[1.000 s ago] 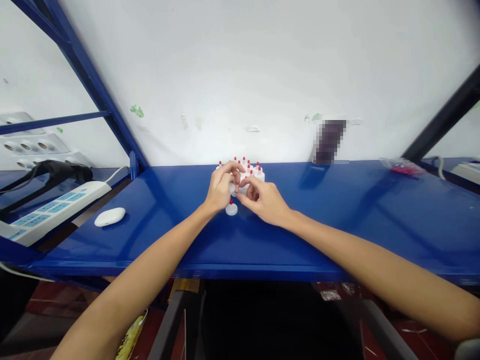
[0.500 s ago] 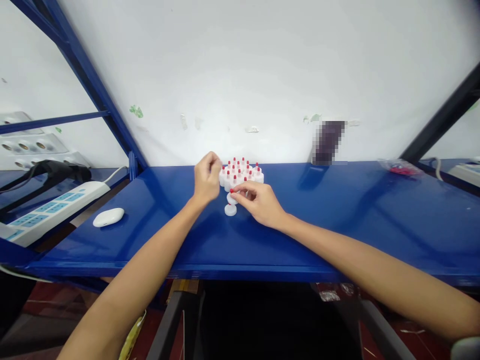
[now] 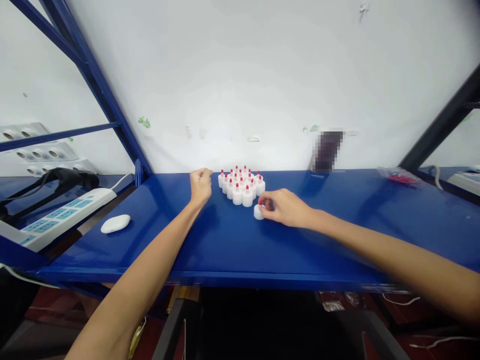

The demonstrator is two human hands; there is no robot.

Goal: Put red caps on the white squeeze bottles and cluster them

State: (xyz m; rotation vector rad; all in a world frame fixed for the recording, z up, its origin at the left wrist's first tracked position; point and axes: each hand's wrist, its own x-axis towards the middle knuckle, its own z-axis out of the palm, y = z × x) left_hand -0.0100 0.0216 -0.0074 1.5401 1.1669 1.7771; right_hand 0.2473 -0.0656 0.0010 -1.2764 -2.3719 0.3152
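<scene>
My right hand (image 3: 285, 207) has its thumb and fingers pinched round the red tip of a small white dropper bottle (image 3: 258, 212), which is upright at the blue tabletop, right of and nearer than the main group. That group of white dropper bottles (image 3: 237, 196) with red caps stands upright, packed close together, in the middle near the wall. Left of the group, my left hand (image 3: 201, 185) is closed with curled fingers, apart from the bottles. Whatever it may hold is hidden inside the fingers.
On the blue table (image 3: 221, 250), a white rounded case (image 3: 115, 223) lies at the left. Beyond it are a power strip (image 3: 71, 215) and a black strap (image 3: 48, 182). A blurred dark object (image 3: 328, 151) leans on the wall. At the right lies a clear bag with red pieces (image 3: 401, 176).
My right hand has moved right, away from the front of the group, and now grips a bottle there. My left hand has drawn slightly left, away from the bottles. The view has shifted a little.
</scene>
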